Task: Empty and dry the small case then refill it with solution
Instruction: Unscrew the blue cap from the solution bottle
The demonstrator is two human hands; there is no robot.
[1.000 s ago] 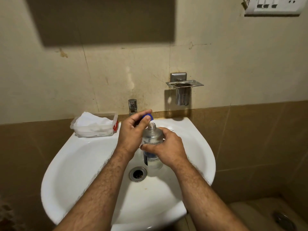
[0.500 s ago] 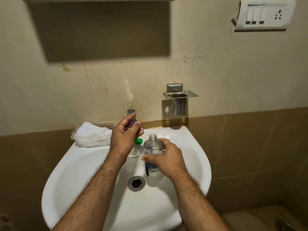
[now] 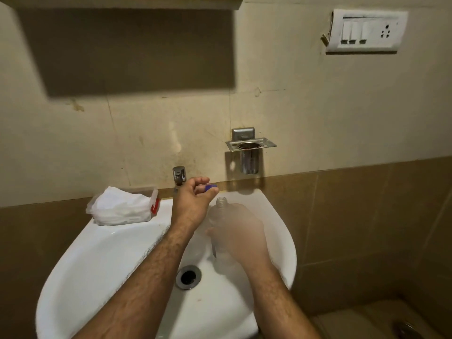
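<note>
hands: left [image 3: 193, 204] pinching blue cap [image 3: 210, 187], right [image 3: 241, 234] around bottle [image 3: 221, 216]

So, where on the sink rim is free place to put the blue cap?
Bare rim lies right of the bottle, below the steel cup holder. The left corner is taken by the tissue pack; near the tap the left hand crowds it.

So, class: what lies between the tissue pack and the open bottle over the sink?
In the head view, the left hand, pinching the blue cap, lies between the tissue pack and the bottle.
</note>
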